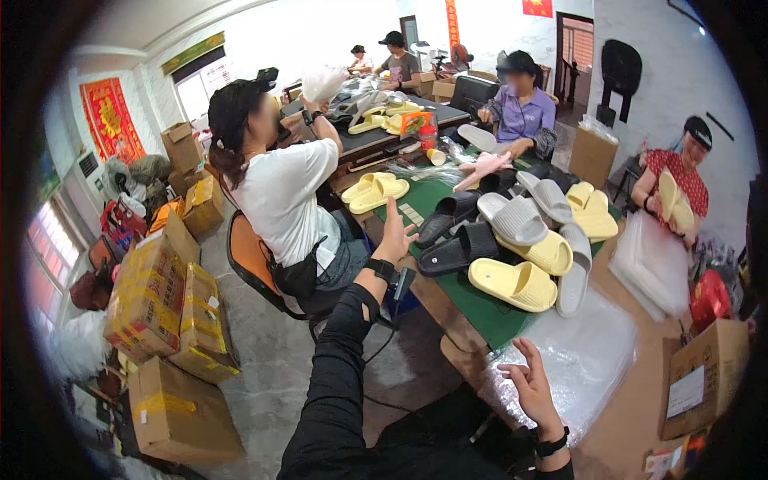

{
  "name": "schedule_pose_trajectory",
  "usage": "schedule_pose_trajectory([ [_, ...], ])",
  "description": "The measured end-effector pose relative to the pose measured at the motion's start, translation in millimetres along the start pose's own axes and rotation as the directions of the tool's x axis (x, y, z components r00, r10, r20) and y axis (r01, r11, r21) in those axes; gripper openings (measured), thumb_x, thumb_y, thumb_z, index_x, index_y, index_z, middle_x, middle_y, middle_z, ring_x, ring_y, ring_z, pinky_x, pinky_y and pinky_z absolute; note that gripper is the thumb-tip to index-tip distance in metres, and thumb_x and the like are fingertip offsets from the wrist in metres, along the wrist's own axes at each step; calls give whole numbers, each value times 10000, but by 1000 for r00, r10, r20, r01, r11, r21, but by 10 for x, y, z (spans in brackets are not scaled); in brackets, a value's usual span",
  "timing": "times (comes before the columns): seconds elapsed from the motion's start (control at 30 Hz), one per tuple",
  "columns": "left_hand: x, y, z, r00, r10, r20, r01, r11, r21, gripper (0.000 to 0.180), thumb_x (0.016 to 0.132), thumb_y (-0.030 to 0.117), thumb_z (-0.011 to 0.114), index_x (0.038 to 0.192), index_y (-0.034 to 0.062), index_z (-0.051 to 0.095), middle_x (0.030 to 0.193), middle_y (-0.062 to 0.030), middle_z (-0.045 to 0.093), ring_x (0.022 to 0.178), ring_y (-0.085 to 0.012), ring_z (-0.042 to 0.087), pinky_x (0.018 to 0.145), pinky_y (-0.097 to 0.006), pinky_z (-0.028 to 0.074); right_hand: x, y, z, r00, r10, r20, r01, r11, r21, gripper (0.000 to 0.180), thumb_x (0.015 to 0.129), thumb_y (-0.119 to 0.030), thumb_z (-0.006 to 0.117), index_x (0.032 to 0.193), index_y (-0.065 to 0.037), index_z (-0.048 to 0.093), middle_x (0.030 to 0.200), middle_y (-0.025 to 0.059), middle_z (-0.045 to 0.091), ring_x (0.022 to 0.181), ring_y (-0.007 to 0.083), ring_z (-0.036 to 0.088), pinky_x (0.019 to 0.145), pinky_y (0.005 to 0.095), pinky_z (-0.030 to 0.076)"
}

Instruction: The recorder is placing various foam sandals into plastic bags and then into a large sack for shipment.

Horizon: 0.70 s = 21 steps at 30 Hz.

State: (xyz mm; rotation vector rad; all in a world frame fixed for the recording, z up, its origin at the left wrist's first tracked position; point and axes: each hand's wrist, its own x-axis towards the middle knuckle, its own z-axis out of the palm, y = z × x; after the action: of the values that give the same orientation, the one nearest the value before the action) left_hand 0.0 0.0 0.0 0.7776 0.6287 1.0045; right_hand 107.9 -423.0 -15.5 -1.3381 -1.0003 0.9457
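My left hand (394, 236) is stretched out over the near edge of the table, fingers apart and holding nothing. Just beyond it a pair of pale yellow slippers (378, 194) lies on the tabletop. My right hand (534, 388) hovers over clear plastic bags (596, 340), its fingers loosely spread with nothing visible in them. Between and beyond my hands is a pile of slippers: a yellow slipper (512, 285), a black slipper (456, 250), a grey slipper (512, 218) and several others. They lie on a green mat (480, 316).
A co-worker in a white shirt (292, 180) sits at my left on an orange chair (248, 248). Another in purple (524, 112) sits across the table. A person in red (680, 180) holds yellow slippers at right. Cardboard boxes (180, 408) stand on the left floor.
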Motion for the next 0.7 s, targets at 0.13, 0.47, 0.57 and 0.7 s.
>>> schedule_pose_trajectory([
  [0.13, -84, -51, -68, 998, -44, 44, 44, 999, -1, 984, 808, 694, 522, 1502, 268, -30, 1540, -183, -46, 1382, -459, 103, 1056, -582, 249, 20, -157, 71, 1000, -2, 22, 0, 998, 58, 620, 956, -102, 496, 1467, -95, 145, 1485, 159, 251, 1109, 207, 558, 909, 304, 454],
  [0.47, -55, -83, -82, 983, 7, 181, 16, 991, -129, 1060, 805, 671, 554, 1494, 154, -65, 1535, -200, -32, 1366, -455, 165, 1058, -550, 280, 567, -693, 57, 995, 98, -28, -87, 961, 263, 620, 983, -451, 389, 1477, -164, 148, 1495, 134, 234, 1218, 291, 463, 969, 458, 417],
  [0.57, 24, -43, 38, 972, 58, 227, 1, 968, -249, 1121, 749, 731, 553, 1486, 191, -99, 1527, -214, -5, 1376, -454, 142, 1067, -589, 249, 860, -805, -66, 989, 41, -144, -2, 965, 261, 653, 963, -549, 353, 1485, -204, 168, 1497, 92, 240, 1242, 296, 415, 953, 459, 385],
  [0.7, -75, -15, 252, 924, 42, 380, 110, 923, -370, 1169, 702, 761, 558, 1477, 228, -135, 1520, -245, -49, 1379, -476, 112, 1057, -657, 203, 1231, -984, -218, 951, 24, -308, 100, 919, 382, 815, 891, -676, 358, 1496, -183, 126, 1538, 129, 149, 1327, 379, 308, 1033, 550, 293],
])
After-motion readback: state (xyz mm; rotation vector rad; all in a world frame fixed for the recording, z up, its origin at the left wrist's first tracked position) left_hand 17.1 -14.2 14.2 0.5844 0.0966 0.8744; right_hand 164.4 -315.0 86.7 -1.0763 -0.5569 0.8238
